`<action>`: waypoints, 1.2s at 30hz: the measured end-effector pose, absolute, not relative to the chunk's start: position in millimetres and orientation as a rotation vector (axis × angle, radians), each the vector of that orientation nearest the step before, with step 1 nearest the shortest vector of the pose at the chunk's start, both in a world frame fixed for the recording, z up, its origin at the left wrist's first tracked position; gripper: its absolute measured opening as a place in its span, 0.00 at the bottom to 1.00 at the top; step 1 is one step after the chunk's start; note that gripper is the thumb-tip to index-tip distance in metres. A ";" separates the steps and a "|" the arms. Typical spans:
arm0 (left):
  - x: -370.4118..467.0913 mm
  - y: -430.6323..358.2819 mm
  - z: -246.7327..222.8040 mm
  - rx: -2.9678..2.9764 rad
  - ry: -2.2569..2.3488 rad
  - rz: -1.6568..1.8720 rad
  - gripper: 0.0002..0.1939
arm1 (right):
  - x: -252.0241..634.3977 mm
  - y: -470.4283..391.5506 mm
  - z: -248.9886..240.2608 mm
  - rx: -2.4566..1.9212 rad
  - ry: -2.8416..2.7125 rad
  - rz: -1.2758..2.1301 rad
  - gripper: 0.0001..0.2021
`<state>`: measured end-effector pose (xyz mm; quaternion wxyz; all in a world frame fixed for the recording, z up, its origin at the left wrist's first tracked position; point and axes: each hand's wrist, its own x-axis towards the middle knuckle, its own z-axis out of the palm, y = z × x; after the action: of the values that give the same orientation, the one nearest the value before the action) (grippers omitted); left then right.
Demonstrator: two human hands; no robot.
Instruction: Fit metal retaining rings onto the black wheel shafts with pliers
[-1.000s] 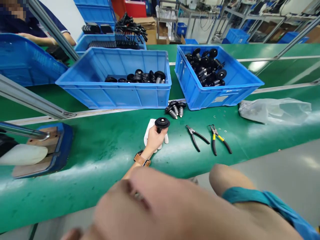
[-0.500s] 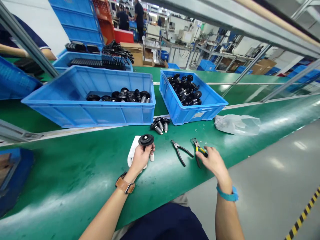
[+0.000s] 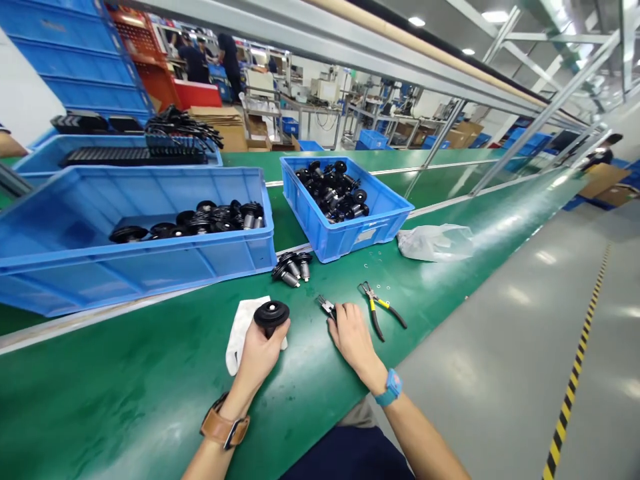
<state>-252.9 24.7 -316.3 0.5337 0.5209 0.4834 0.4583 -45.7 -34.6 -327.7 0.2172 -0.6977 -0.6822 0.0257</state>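
Observation:
My left hand [image 3: 261, 348] is closed round the stem of a part with a black disc [image 3: 271, 313] on top, held upright over a white cloth [image 3: 242, 328]. My right hand [image 3: 352, 332] lies over the black-handled pliers [image 3: 327, 306], its fingers wrapped on their handles; the metal tips point away to the left. Yellow-and-black pliers [image 3: 375, 301] rest on the green table [image 3: 165, 373] just right of that hand. A few small rings lie beyond them. Several black and silver parts [image 3: 293, 268] are heaped behind the cloth.
A long blue bin [image 3: 150, 267] at the left and a smaller blue bin [image 3: 350, 237] behind the pliers hold black parts. A clear plastic bag [image 3: 436, 243] lies right of the smaller bin. A metal frame [image 3: 360, 43] crosses above. People stand in the background.
My right hand has moved left from the yellow-and-black pliers to the black-handled ones and closed on them. The yellow-and-black pliers lie free. The view has shifted right.

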 end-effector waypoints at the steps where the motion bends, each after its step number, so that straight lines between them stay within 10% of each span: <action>1: -253.0 24.8 -316.0 1.254 1.147 1.085 0.16 | -46.3 -34.9 -328.1 -1.917 -1.881 0.077 0.14; 15: -255.7 29.6 -320.0 1.005 1.035 1.151 0.19 | 124.1 42.8 -286.7 -2.142 -1.694 0.135 0.13; 36: -255.3 32.6 -324.9 0.931 1.068 1.177 0.25 | 140.9 -34.6 -298.4 -2.228 -1.932 0.197 0.14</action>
<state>-255.3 32.6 -324.9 0.6051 0.4025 0.4615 0.5087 140.9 -34.6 -298.4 0.0931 -0.7506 -0.6508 0.0663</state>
